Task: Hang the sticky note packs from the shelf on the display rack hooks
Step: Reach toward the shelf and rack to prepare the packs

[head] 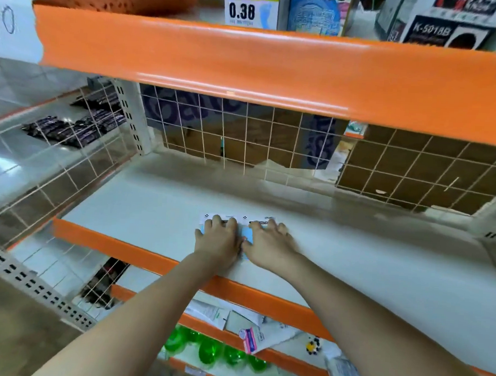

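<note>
Two sticky note packs lie side by side on the white shelf (141,210), near its orange front edge. The left pack (202,220) has a white header card and pale blue notes; my left hand (219,238) lies flat over it, fingers spread. The right pack (247,235) shows blue between the hands; my right hand (269,244) rests flat on it with fingers apart. Most of both packs is hidden under the palms. Neither pack is lifted off the shelf. No display rack hooks show in this view.
An orange shelf lip (248,71) hangs above, with price tags and boxed goods on top. A wire grid back panel (244,141) stands behind the shelf. Dark packets (76,128) lie on a shelf to the left. Green bottles (207,351) and papers sit on lower shelves.
</note>
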The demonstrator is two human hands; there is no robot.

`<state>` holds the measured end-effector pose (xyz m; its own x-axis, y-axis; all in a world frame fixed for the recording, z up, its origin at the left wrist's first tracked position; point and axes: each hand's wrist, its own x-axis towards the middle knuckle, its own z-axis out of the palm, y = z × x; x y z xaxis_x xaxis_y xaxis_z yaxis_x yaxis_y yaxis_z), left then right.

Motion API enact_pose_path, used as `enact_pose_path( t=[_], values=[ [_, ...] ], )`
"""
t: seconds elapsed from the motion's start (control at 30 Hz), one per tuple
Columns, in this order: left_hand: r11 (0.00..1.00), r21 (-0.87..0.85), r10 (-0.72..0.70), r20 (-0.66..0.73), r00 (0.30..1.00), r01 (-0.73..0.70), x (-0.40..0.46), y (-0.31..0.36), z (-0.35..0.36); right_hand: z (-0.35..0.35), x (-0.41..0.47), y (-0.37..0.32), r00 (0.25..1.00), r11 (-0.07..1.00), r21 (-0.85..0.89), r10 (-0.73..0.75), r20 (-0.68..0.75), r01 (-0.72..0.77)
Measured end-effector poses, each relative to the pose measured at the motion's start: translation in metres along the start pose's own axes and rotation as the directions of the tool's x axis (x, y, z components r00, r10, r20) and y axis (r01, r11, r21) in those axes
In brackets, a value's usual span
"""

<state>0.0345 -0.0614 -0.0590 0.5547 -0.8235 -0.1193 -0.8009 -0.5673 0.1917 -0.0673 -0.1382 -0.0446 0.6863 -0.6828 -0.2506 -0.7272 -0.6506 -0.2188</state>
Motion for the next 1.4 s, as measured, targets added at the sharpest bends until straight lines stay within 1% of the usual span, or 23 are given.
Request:
enact_pose_path(
  t=[0.1,0.2,0.27,0.37,0.47,0.6,0.73,0.87,0.93,1.0,1.1,1.23,1.3,1.37,1.4],
  values=[
    [0.999,-0.003,0.033,-0.002,0.999,-0.033,-0.001,-0.007,0.000,0.003,-0.001,-0.003,0.999,0.999,0.000,0.040,-0.032,-0.040],
    [0.999,0.033,0.024,0.015,1.000,-0.024,-0.003,-0.006,-0.001,0.010,-0.003,-0.004,0.996,0.997,0.013,0.074,-0.053,-0.073],
    [0.999,0.046,0.013,-0.003,1.000,-0.013,-0.005,-0.005,0.000,0.014,-0.005,-0.004,0.991,0.994,0.038,0.108,-0.076,-0.105],
    [0.999,0.033,0.026,-0.054,0.998,-0.025,-0.008,-0.005,0.000,0.015,-0.011,0.000,0.984,0.992,0.012,0.124,-0.128,-0.124],
    [0.993,-0.047,0.100,-0.077,0.992,-0.104,-0.007,0.000,-0.002,0.011,-0.019,0.013,0.980,0.992,0.008,0.126,-0.151,-0.126],
    [0.959,-0.123,0.243,-0.118,0.963,-0.257,-0.010,0.029,-0.005,0.003,-0.042,0.048,0.956,0.977,0.097,0.208,-0.206,-0.192],
    [0.881,-0.142,0.416,-0.220,0.882,-0.451,-0.015,0.089,-0.006,-0.012,-0.079,0.105,0.890,0.943,0.203,0.319,-0.325,-0.264],
    [0.806,-0.098,0.538,-0.287,0.792,-0.584,-0.031,0.166,-0.009,-0.030,-0.134,0.167,0.756,0.908,0.207,0.417,-0.504,-0.363],
    [0.746,-0.087,0.606,-0.323,0.727,-0.660,-0.046,0.207,-0.009,-0.039,-0.167,0.197,0.693,0.890,0.202,0.446,-0.567,-0.408],
    [0.683,-0.074,0.662,-0.359,0.658,-0.727,-0.064,0.246,-0.007,-0.046,-0.202,0.224,0.647,0.874,0.197,0.465,-0.604,-0.444],
    [0.622,-0.071,0.700,-0.394,0.595,-0.780,-0.095,0.301,0.000,-0.053,-0.254,0.262,0.570,0.849,0.231,0.497,-0.654,-0.475],
    [0.514,-0.047,0.766,-0.423,0.484,-0.856,-0.141,0.374,0.009,-0.056,-0.324,0.314,0.496,0.816,0.224,0.516,-0.699,-0.534],
    [0.466,-0.022,0.790,-0.439,0.427,-0.884,-0.166,0.412,0.015,-0.055,-0.358,0.340,0.436,0.793,0.252,0.534,-0.724,-0.554],
    [0.428,-0.017,0.805,-0.448,0.390,-0.904,-0.190,0.448,0.023,-0.052,-0.391,0.364,0.386,0.766,0.274,0.556,-0.736,-0.581],
    [0.411,-0.022,0.815,-0.440,0.378,-0.911,-0.202,0.465,0.027,-0.050,-0.407,0.377,0.372,0.756,0.282,0.566,-0.736,-0.591]
  ],
)
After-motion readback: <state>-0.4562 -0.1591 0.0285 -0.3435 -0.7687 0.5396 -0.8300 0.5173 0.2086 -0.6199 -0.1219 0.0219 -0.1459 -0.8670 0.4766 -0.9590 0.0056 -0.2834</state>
